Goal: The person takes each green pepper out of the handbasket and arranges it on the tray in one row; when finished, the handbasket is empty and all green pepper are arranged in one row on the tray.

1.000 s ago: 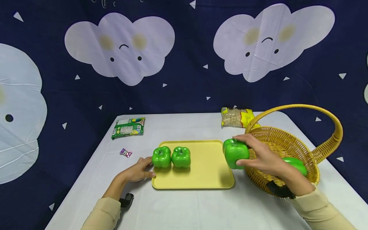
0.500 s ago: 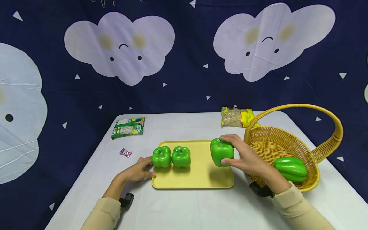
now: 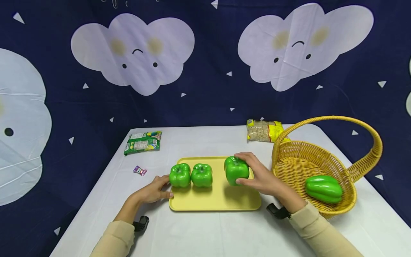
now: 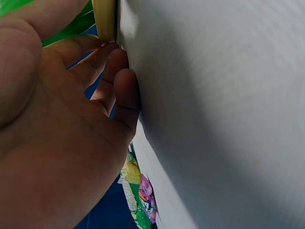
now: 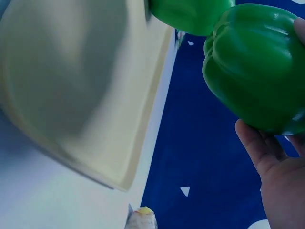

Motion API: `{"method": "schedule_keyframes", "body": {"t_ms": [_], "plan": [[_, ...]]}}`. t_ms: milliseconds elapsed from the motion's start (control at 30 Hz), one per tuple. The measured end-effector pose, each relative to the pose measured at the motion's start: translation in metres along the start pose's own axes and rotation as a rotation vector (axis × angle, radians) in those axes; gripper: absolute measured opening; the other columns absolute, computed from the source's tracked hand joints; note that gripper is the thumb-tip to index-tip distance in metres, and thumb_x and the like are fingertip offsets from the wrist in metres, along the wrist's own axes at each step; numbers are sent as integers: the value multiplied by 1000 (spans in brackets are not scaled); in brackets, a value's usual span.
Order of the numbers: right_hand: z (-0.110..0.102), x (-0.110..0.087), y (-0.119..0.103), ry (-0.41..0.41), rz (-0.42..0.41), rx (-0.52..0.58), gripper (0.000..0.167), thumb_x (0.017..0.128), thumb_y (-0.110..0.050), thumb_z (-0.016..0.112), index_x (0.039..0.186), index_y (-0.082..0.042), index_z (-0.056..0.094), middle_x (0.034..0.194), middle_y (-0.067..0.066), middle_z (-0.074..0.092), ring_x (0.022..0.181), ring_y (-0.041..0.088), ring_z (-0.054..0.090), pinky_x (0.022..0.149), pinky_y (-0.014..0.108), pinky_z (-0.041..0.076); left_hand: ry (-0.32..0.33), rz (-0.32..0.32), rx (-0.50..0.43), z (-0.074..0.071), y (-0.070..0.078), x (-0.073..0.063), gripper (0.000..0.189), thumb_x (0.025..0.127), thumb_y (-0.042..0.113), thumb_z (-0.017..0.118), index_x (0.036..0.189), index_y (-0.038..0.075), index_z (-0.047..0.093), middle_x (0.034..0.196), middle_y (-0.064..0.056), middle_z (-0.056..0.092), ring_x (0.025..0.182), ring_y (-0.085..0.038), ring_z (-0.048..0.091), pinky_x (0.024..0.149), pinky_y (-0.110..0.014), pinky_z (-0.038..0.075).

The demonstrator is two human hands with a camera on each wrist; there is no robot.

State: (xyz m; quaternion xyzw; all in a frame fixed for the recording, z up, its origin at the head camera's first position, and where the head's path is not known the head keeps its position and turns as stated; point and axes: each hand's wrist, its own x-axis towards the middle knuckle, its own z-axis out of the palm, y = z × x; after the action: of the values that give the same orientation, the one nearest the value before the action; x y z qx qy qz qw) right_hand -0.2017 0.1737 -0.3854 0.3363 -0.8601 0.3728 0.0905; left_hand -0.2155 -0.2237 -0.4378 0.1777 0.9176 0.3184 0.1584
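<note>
My right hand (image 3: pixel 258 176) holds a green bell pepper (image 3: pixel 236 170) above the right half of the yellow tray (image 3: pixel 221 205), thumb on the near side and fingers over the far side. In the right wrist view, this bell pepper (image 5: pixel 257 67) hangs apart from the tray surface (image 5: pixel 62 95). Two more green bell peppers, the left one (image 3: pixel 180 175) and the right one (image 3: pixel 201 175), stand side by side on the tray's left half. My left hand (image 3: pixel 155 190) grips the tray's left rim; in the left wrist view its fingertips (image 4: pixel 125 86) lie low against the table beside the tray edge (image 4: pixel 106 21).
A wicker basket (image 3: pixel 284 157) with a tall handle stands at the right, a green bell pepper (image 3: pixel 323 189) lying inside. A yellow bag (image 3: pixel 263 131) lies at the back, a green packet (image 3: pixel 143 142) at the back left, and a small purple candy (image 3: pixel 140 170) left of the tray.
My right hand has carried the bell pepper leftward from beside the basket to over the tray, uncovering the pepper in the basket. My left hand has stayed at the tray rim.
</note>
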Motion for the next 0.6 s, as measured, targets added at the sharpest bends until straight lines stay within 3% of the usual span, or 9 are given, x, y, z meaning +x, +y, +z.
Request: {"method": "schedule_keyframes", "body": {"t_ms": [367,600], "plan": [[20,9,3,-71,88,12,80,76,-23,79,142,-10,36,131,9,41,110,22,50,89,39,45,1,6,0,0,0,-1,72,83,31,70,144,8,38,146,-15,40,119,-28,36,105,-58,29],[30,14,6,-73,154,-11,81,73,-23,81,141,-13,38,126,9,41,108,23,50,87,38,45,1,15,8,0,0,-1,72,83,31,70,143,8,39,146,-15,41,116,-26,36,104,-56,31]]}}
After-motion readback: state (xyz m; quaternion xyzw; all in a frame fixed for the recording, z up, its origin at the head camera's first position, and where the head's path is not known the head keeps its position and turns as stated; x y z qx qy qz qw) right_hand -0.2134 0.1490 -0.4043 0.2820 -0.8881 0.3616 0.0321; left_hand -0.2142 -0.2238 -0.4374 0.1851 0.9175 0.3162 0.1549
